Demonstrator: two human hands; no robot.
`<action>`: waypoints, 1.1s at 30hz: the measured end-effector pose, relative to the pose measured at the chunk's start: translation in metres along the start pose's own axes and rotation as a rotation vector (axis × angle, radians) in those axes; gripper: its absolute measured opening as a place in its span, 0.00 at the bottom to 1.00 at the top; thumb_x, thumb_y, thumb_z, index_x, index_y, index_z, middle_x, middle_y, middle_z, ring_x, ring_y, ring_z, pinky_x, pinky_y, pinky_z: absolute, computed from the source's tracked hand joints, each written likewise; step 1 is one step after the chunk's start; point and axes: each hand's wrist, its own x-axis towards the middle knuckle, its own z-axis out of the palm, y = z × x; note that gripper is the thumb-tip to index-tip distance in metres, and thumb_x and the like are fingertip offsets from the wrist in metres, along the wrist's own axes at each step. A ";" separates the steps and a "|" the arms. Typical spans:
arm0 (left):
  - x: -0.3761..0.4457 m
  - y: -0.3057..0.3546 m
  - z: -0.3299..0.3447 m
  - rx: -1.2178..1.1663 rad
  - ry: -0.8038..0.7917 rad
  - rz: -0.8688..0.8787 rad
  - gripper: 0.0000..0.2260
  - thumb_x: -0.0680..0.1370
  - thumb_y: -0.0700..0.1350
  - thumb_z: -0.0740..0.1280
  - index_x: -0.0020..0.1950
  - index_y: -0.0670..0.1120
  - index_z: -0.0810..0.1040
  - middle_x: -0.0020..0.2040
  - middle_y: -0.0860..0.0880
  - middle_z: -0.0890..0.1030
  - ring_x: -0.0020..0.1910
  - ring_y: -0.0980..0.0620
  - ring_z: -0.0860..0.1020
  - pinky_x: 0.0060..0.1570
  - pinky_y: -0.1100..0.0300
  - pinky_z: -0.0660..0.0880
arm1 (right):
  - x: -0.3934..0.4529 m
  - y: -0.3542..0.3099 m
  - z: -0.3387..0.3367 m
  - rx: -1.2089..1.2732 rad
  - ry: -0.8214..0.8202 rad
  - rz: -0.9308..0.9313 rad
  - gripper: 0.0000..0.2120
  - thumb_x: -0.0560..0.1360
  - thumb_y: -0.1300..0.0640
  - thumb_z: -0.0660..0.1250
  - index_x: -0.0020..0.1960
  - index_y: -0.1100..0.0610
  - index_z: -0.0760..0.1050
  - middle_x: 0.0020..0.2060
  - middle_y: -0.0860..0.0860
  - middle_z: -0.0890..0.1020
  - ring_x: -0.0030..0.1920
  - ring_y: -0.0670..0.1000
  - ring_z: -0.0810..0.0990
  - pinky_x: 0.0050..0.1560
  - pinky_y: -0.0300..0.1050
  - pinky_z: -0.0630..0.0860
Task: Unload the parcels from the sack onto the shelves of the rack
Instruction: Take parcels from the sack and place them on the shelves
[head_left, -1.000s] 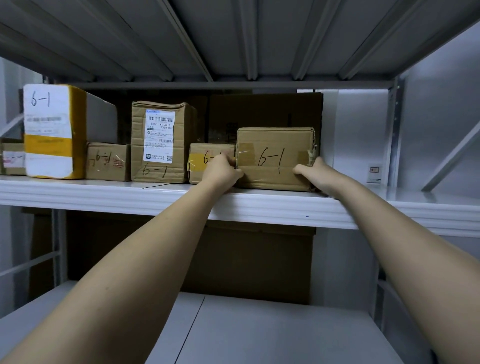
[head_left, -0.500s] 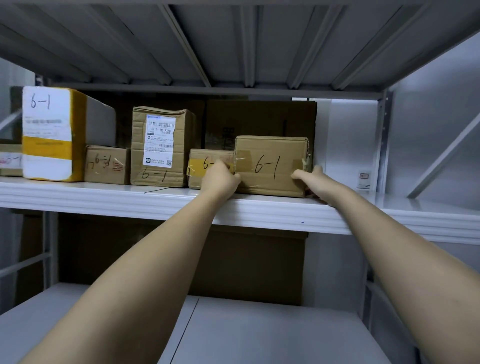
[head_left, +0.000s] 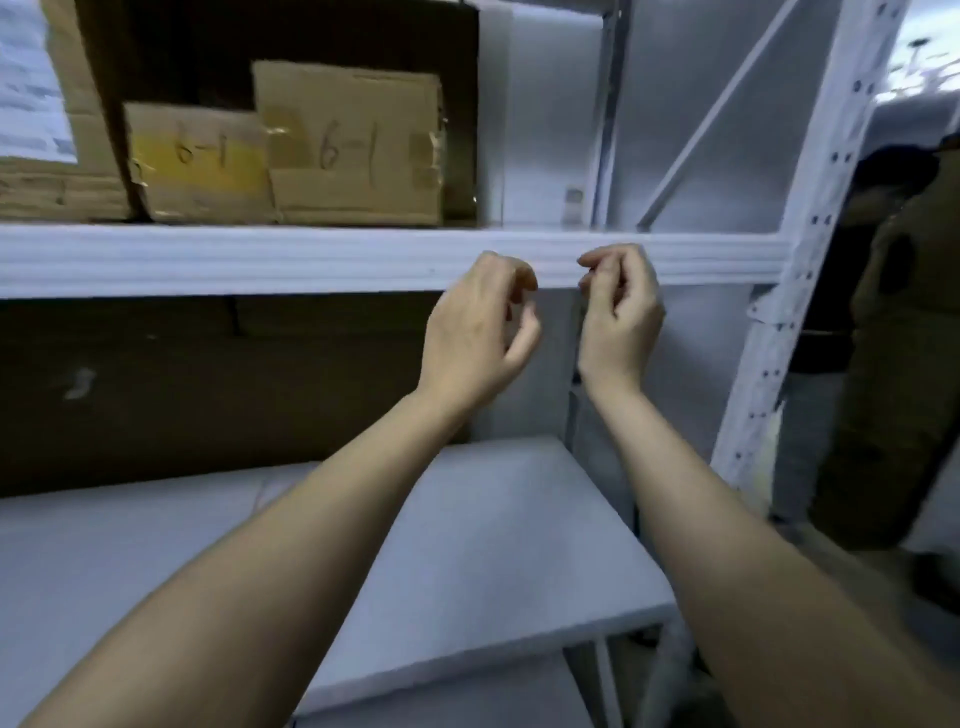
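Neither grip holds anything: the left hand (head_left: 475, 332) and the right hand (head_left: 621, 312) hang side by side in front of the upper shelf (head_left: 701, 254), fingers loosely curled, clear of every parcel. At about eleven o'clock from them a cardboard parcel marked "6-1" (head_left: 353, 145) stands on that shelf, touching a smaller parcel with yellow tape (head_left: 197, 161) at its nine o'clock. A bigger labelled box (head_left: 57, 130) sits further that way. The lower shelf (head_left: 467, 545) lies beneath the forearms. At three o'clock rises the rack's perforated upright (head_left: 810, 228).
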 end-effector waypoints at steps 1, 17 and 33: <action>-0.014 0.010 0.018 -0.016 -0.061 0.021 0.08 0.73 0.43 0.62 0.49 0.41 0.75 0.42 0.46 0.75 0.36 0.51 0.73 0.35 0.61 0.65 | -0.012 0.019 -0.022 -0.066 0.007 0.010 0.14 0.78 0.56 0.55 0.43 0.60 0.76 0.38 0.54 0.80 0.40 0.56 0.78 0.43 0.51 0.74; -0.265 0.252 0.331 -0.233 -1.042 -0.237 0.14 0.76 0.49 0.54 0.54 0.44 0.74 0.49 0.45 0.77 0.42 0.42 0.77 0.36 0.53 0.72 | -0.187 0.286 -0.444 -0.918 -0.600 0.717 0.09 0.79 0.57 0.60 0.43 0.59 0.75 0.38 0.56 0.79 0.41 0.58 0.77 0.36 0.49 0.68; -0.470 0.309 0.455 -0.041 -1.991 -0.297 0.22 0.78 0.53 0.61 0.69 0.46 0.64 0.69 0.43 0.67 0.68 0.43 0.66 0.65 0.50 0.65 | -0.365 0.391 -0.621 -0.839 -1.581 1.703 0.23 0.79 0.50 0.60 0.70 0.58 0.64 0.64 0.57 0.74 0.64 0.57 0.73 0.62 0.45 0.71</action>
